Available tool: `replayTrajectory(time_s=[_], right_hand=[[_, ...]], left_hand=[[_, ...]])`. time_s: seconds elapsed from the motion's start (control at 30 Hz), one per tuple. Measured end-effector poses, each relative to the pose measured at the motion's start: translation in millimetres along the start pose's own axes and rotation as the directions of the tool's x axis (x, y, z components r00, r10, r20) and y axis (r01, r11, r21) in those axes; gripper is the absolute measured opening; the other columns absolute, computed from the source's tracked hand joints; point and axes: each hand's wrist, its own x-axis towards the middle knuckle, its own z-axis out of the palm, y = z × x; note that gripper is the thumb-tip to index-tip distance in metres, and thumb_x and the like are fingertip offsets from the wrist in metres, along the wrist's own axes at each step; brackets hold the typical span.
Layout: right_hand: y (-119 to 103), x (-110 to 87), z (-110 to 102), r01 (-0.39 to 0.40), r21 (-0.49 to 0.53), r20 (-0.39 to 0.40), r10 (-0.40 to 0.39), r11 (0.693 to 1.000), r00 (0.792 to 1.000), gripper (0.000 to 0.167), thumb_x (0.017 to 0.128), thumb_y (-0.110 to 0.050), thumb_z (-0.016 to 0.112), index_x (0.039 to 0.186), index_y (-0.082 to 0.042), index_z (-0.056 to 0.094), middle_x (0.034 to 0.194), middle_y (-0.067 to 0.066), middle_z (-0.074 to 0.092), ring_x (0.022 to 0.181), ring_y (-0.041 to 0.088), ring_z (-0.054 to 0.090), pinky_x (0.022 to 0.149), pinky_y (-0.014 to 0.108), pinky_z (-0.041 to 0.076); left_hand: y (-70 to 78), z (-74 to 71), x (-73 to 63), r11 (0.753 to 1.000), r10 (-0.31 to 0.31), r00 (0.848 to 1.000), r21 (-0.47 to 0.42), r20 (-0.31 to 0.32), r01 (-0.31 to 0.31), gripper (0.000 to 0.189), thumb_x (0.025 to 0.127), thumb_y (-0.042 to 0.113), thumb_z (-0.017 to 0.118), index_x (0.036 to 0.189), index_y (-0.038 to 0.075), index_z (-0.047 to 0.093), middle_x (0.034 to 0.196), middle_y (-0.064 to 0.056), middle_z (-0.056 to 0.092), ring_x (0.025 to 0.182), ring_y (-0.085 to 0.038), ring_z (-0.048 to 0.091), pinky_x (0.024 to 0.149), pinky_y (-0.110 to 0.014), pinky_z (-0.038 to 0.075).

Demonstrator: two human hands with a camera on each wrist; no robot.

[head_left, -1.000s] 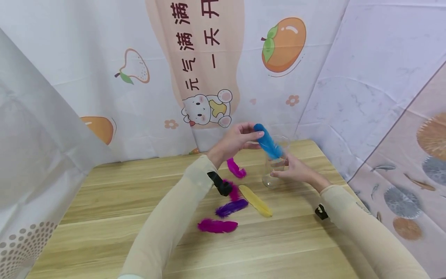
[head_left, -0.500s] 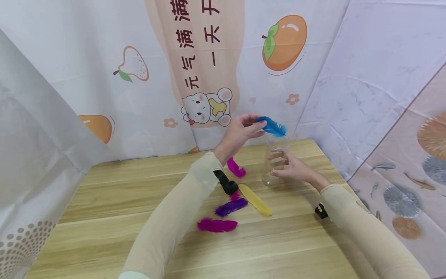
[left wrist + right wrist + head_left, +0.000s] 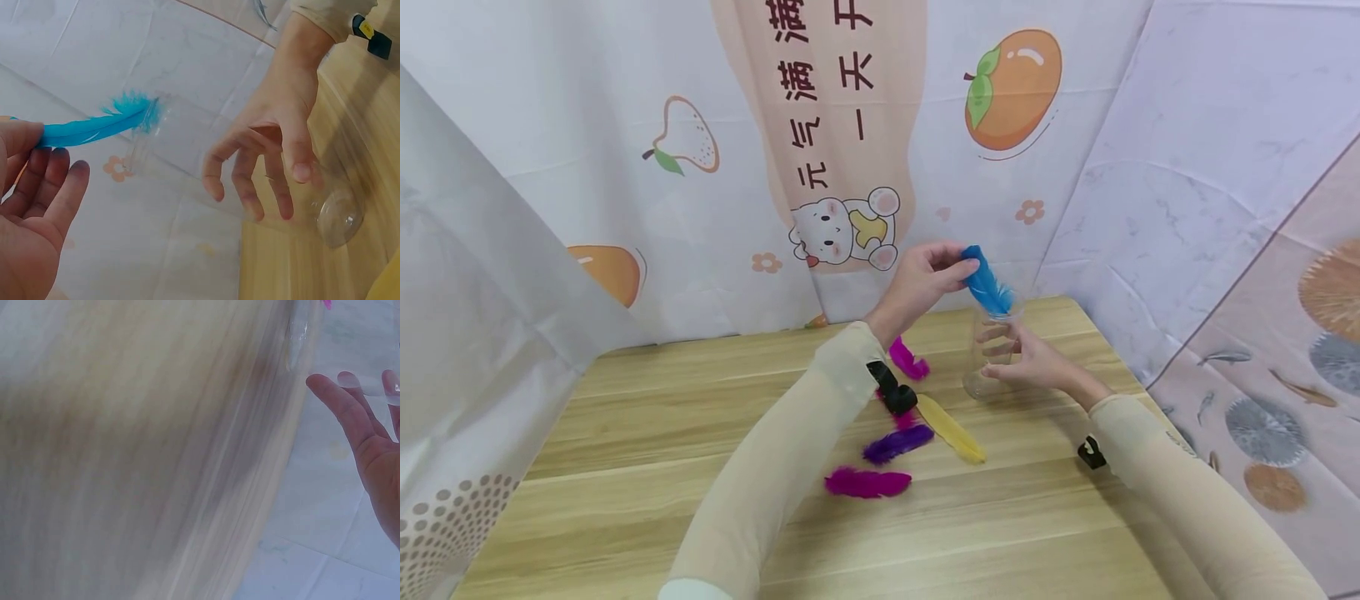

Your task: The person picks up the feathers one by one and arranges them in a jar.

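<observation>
My left hand point(image 3: 921, 279) pinches a blue feather point(image 3: 987, 282) by one end between thumb and forefinger. In the left wrist view the feather's fluffy end point(image 3: 147, 112) reaches the mouth of a clear, see-through bottle or vase point(image 3: 187, 147). That vessel point(image 3: 992, 346) stands upright on the table near its back right. Round its side curl the fingers of my right hand point(image 3: 1033, 360), with the thumb on the near side. The right wrist view shows only part of that hand point(image 3: 375, 456) and a bit of the clear wall.
On the wooden table point(image 3: 662, 450) lie a yellow feather point(image 3: 951, 429), a purple feather point(image 3: 898, 443) and a magenta feather point(image 3: 867, 482). Another magenta feather point(image 3: 908, 360) lies farther back, and one is partly hidden by the left wrist's camera. A printed curtain point(image 3: 715, 233) hangs behind.
My left hand has risen and moved slightly right, lifting the blue feather above the vessel's rim, then tipping its fluffy end down into the mouth. The right hand has stayed in place on the vessel.
</observation>
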Motion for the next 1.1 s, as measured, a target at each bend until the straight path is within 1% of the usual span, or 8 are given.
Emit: replayTrajectory(time_s=[0.1, 0.23, 0.4, 0.53, 0.7, 0.8, 0.93, 1.1], right_hand=[[0, -0.4, 0, -0.009, 0.005, -0.001, 0.009, 1.000, 1.000, 0.082, 0.087, -0.007, 0.080, 0.151, -0.009, 0.029, 0.137, 0.026, 0.052, 0.120, 0.054, 0.056, 0.095, 0.057, 0.053], [0, -0.5, 0, -0.025, 0.017, 0.005, 0.025, 1.000, 1.000, 0.083, 0.087, -0.008, 0.080, 0.152, -0.009, 0.028, 0.138, 0.026, 0.051, 0.121, 0.054, 0.055, 0.093, 0.053, 0.055], [-3, -0.6, 0, -0.037, 0.024, 0.004, 0.037, 0.999, 0.999, 0.085, 0.087, -0.008, 0.081, 0.153, -0.009, 0.027, 0.138, 0.025, 0.052, 0.121, 0.055, 0.055, 0.091, 0.051, 0.057], [-3, -1.1, 0, -0.041, 0.030, 0.005, 0.040, 0.999, 0.999, 0.086, 0.087, -0.008, 0.081, 0.153, -0.012, 0.026, 0.138, 0.025, 0.051, 0.121, 0.055, 0.055, 0.090, 0.049, 0.057], [-2, -1.4, 0, -0.033, 0.032, 0.007, 0.033, 0.999, 0.999, 0.087, 0.087, -0.008, 0.081, 0.154, -0.013, 0.026, 0.138, 0.025, 0.051, 0.121, 0.055, 0.054, 0.089, 0.047, 0.058], [-2, -1.3, 0, -0.035, 0.031, 0.011, 0.034, 0.999, 0.999, 0.088, 0.087, -0.009, 0.081, 0.154, -0.014, 0.025, 0.139, 0.025, 0.050, 0.122, 0.055, 0.054, 0.090, 0.048, 0.057], [-1, -1.3, 0, -0.035, 0.021, 0.016, 0.034, 0.999, 0.999, 0.088, 0.087, -0.009, 0.080, 0.154, -0.016, 0.024, 0.139, 0.025, 0.050, 0.122, 0.055, 0.054, 0.091, 0.051, 0.057], [-1, -1.0, 0, -0.035, 0.008, 0.017, 0.034, 0.999, 0.999, 0.090, 0.087, -0.009, 0.080, 0.155, -0.016, 0.022, 0.140, 0.025, 0.050, 0.122, 0.056, 0.054, 0.091, 0.052, 0.056]], left_hand=[[-1.2, 0.9, 0.5, 0.997, 0.038, 0.999, 0.065, -0.009, -0.038, 0.019, 0.095, 0.008, 0.072, 0.110, -0.004, 0.072, 0.098, -0.011, 0.072, 0.089, -0.021, 0.068, 0.086, -0.035, 0.059], [-3.0, 2.3, 0.2, 0.991, 0.064, 0.998, 0.115, -0.010, -0.062, 0.016, 0.094, 0.008, 0.073, 0.105, -0.003, 0.073, 0.096, -0.010, 0.073, 0.086, -0.022, 0.069, 0.085, -0.031, 0.059], [-5.4, 4.9, 1.7, 0.991, 0.077, 0.997, 0.111, -0.003, -0.076, 0.013, 0.093, 0.003, 0.074, 0.104, -0.003, 0.073, 0.098, -0.012, 0.073, 0.086, -0.023, 0.069, 0.082, -0.032, 0.060], [-7.4, 7.4, 3.6, 0.991, 0.079, 0.997, 0.110, 0.004, -0.079, 0.013, 0.093, 0.001, 0.072, 0.106, -0.003, 0.073, 0.101, -0.012, 0.073, 0.089, -0.023, 0.070, 0.081, -0.033, 0.061], [-10.6, 9.9, 4.7, 0.987, 0.085, 0.996, 0.135, 0.010, -0.085, 0.013, 0.094, 0.000, 0.071, 0.107, -0.004, 0.073, 0.102, -0.012, 0.073, 0.090, -0.023, 0.070, 0.083, -0.031, 0.060], [-11.2, 11.1, 4.5, 0.984, 0.075, 0.997, 0.164, 0.011, -0.076, 0.014, 0.095, 0.001, 0.070, 0.108, -0.003, 0.073, 0.104, -0.012, 0.073, 0.092, -0.021, 0.070, 0.085, -0.029, 0.059], [-11.7, 12.6, 5.0, 0.969, 0.069, 0.998, 0.238, 0.002, -0.067, 0.015, 0.096, 0.003, 0.070, 0.110, -0.001, 0.073, 0.107, -0.010, 0.073, 0.095, -0.018, 0.070, 0.087, -0.024, 0.057], [-12.7, 15.6, 5.0, 0.918, 0.123, 0.992, 0.378, 0.012, -0.118, 0.015, 0.095, 0.004, 0.071, 0.110, -0.001, 0.074, 0.106, -0.009, 0.074, 0.093, -0.014, 0.070, 0.083, -0.021, 0.057]])
